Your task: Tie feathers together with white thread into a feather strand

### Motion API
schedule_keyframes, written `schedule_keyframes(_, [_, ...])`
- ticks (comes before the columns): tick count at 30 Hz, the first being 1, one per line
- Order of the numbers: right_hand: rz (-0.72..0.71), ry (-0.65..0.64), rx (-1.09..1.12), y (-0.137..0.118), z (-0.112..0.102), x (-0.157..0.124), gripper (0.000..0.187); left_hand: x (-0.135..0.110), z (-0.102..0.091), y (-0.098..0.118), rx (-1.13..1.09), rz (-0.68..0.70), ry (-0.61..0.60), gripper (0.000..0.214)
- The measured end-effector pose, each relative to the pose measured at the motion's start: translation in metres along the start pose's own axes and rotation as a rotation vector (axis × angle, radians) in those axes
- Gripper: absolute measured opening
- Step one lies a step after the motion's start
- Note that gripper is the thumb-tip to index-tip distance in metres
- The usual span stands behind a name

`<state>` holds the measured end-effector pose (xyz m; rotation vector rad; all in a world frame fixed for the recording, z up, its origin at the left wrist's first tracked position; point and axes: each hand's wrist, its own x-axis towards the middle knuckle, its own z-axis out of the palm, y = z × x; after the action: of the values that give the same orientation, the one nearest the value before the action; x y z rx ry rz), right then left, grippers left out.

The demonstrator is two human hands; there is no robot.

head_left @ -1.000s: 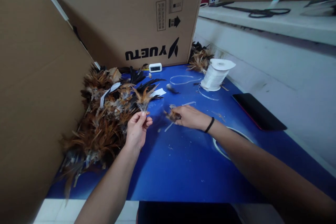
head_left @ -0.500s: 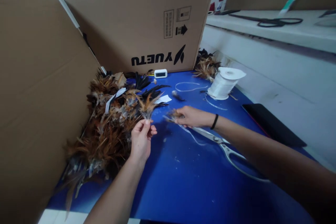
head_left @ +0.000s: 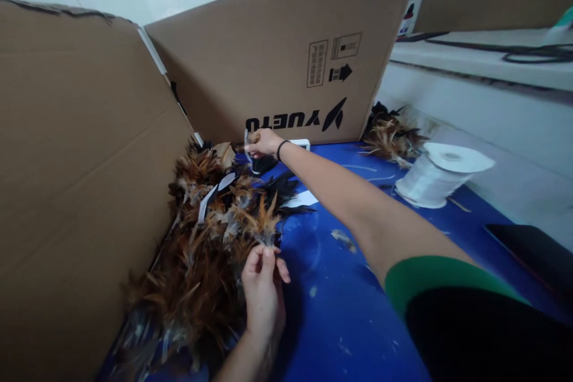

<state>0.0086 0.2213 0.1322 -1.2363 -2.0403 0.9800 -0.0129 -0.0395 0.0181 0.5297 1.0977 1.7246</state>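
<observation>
A scuffed blue table top (head_left: 340,310) fills the lower middle of the view, walled in by cardboard under a pale wall. At nine o'clock a tall plain brown cardboard panel (head_left: 80,161) stands upright. At eleven o'clock it meets a large brown cardboard box (head_left: 277,59) with black lettering printed upside down. In the corner they form lies a loose pile of brown, ginger and black feathers (head_left: 192,262), with a white tape strip (head_left: 213,194) across its top.

The left hand (head_left: 263,289) comes up from six o'clock at the pile's right edge. Its thumb and fingertips are pinched together on the quills of a small tuft of brown feathers (head_left: 267,224). The tuft stands upright above the hand, its tips fanned toward twelve o'clock and touching the pile.

The right hand (head_left: 264,142) is stretched out to twelve o'clock, just before the foot of the box. Its arm crosses the table from five o'clock in a green-and-black sleeve (head_left: 447,292), and a black band (head_left: 281,148) circles the wrist. The fingers are curled together on what looks like a thin pale strip (head_left: 246,138) that sticks up beside them, over black feathers at the back of the pile. Just right of the wrist, part of a small white plastic device (head_left: 303,144) shows. A white paper slip (head_left: 304,198) lies beside the forearm.

At two o'clock a second heap of brown and black feathers (head_left: 391,134) sits by the box's corner, and near it a white spool of cord (head_left: 441,174) stands on end. At four o'clock a flat black slab (head_left: 532,250) lies at the table's edge. A white ledge (head_left: 483,57) runs behind.
</observation>
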Motion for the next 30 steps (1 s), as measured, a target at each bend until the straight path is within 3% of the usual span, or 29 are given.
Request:
schedule_keyframes(2, [-0.094, 0.082, -0.083, -0.003, 0.002, 0.011, 0.03, 0.001, 0.0, 0.0, 0.004, 0.002, 0.016, 0.024])
schedule_keyframes(5, [-0.191, 0.084, -0.177, 0.004, -0.003, -0.001, 0.022, 0.0, 0.001, 0.004, -0.015, 0.017, 0.057, 0.024])
schedule_keyframes(8, [-0.262, -0.118, -0.236, 0.02, -0.01, -0.037, 0.014, -0.001, 0.002, 0.007, -0.04, -0.001, 0.074, 0.023])
schedule_keyframes(11, [-0.299, -0.488, -0.375, 0.045, -0.012, -0.078, 0.017, -0.001, 0.002, 0.009, -0.05, -0.007, 0.072, 0.023])
schedule_keyframes(12, [-0.305, -0.543, -0.479, 0.053, -0.011, -0.089, 0.023, -0.001, 0.002, 0.009, -0.053, -0.005, 0.07, 0.023])
schedule_keyframes(14, [-0.296, -0.489, -0.635, 0.068, -0.007, -0.107, 0.024, 0.001, 0.002, 0.008, -0.057, -0.001, 0.064, 0.024])
schedule_keyframes(17, [-0.229, -0.421, -0.644, 0.079, -0.009, -0.122, 0.014, 0.005, 0.001, 0.008, -0.059, 0.009, 0.051, 0.022])
schedule_keyframes(24, [-0.022, -0.403, -0.347, 0.084, -0.049, -0.144, 0.035, 0.007, -0.001, 0.005, -0.084, -0.003, 0.022, 0.021])
schedule_keyframes(27, [0.046, -0.417, -0.175, 0.093, -0.063, -0.153, 0.032, 0.007, -0.002, 0.004, -0.087, -0.027, -0.008, 0.023])
schedule_keyframes(30, [0.055, -0.366, -0.17, 0.101, -0.073, -0.161, 0.028, 0.008, -0.002, 0.003, -0.09, -0.063, -0.029, 0.024])
